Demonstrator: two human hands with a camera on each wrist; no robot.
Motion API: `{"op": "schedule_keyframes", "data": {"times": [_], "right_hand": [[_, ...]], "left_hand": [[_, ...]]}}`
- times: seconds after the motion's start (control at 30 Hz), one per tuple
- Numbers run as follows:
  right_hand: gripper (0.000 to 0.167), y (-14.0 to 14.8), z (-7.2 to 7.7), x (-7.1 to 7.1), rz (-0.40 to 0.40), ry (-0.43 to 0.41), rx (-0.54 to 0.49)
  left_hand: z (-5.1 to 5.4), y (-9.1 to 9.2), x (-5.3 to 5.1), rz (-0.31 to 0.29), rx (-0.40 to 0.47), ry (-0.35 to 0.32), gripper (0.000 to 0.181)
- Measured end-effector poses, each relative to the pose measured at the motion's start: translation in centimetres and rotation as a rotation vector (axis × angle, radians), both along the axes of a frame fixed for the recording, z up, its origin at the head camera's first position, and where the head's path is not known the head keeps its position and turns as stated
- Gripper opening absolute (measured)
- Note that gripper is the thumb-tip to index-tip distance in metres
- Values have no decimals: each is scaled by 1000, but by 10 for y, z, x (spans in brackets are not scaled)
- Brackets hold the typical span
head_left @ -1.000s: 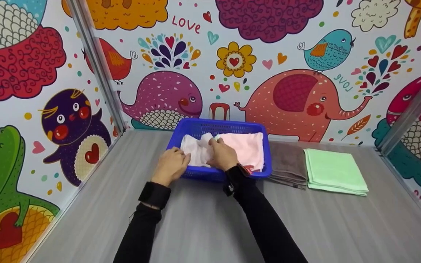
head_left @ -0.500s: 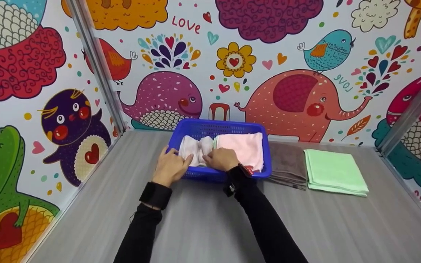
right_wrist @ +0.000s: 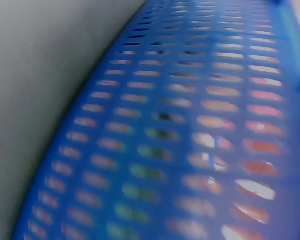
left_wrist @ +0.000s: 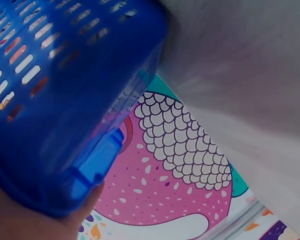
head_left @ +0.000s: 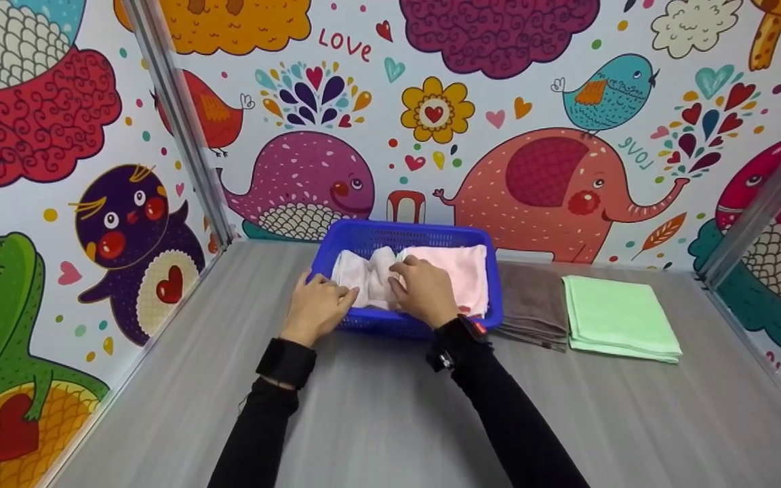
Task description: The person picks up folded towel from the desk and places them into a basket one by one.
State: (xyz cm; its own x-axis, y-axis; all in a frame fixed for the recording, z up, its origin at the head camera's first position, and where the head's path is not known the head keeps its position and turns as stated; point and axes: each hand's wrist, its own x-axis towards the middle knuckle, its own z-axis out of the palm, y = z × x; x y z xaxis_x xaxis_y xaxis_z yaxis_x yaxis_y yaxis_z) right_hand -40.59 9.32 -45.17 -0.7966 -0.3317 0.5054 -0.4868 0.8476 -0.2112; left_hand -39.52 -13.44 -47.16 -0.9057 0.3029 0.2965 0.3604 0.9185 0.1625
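Observation:
A blue basket (head_left: 417, 234) holds a crumpled whitish-pink cloth (head_left: 353, 268) on its left and a folded pink cloth (head_left: 468, 271) on its right. My left hand (head_left: 316, 308) grips the basket's left front rim; the left wrist view shows part of that hand (left_wrist: 45, 220) against the blue basket (left_wrist: 105, 55). Over the basket's front side, my right hand (head_left: 428, 291) pinches the right part of the whitish cloth, where it bunches up. In the right wrist view only the perforated basket side (right_wrist: 180, 120) fills the picture, blurred, and the right hand is hidden.
Right of the basket, a folded brown towel (head_left: 536, 305) lies on the grey table (head_left: 377, 407). Beside it is a folded light green towel (head_left: 624, 315). Colourful printed walls (head_left: 533, 95) stand behind and to the left and right.
Since half a second ago, my right hand has moved slightly right and its fingers have come up from the basket's front edge. The whitish cloth bunches higher beside them. My left hand stays nearly still.

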Motion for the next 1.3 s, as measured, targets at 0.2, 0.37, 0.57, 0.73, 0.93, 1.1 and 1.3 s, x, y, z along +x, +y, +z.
{"op": "schedule_keyframes", "data": {"times": [0.2, 0.37, 0.57, 0.73, 0.93, 1.1, 1.3], "right_hand": [[32, 57, 23, 13, -89, 48, -196], [29, 127, 24, 10, -198, 94, -433], [36, 181, -20, 1, -288, -127, -257], [45, 192, -52, 7, -209, -328, -34], [44, 194, -56, 20, -236, -391, -3], [44, 193, -58, 35, -245, -360, 51], [44, 192, -61, 67, -222, -272, 147]], "left_hand": [[1, -2, 0, 8, 11, -3, 52], [1, -3, 0, 10, 1, -15, 53], [1, -2, 1, 25, -5, -12, 52], [-1, 1, 2, 16, -5, -7, 51], [-1, 4, 2, 13, -9, -22, 52], [1, 4, 0, 19, 3, -12, 51], [-2, 5, 1, 38, 78, -38, 51]]}}
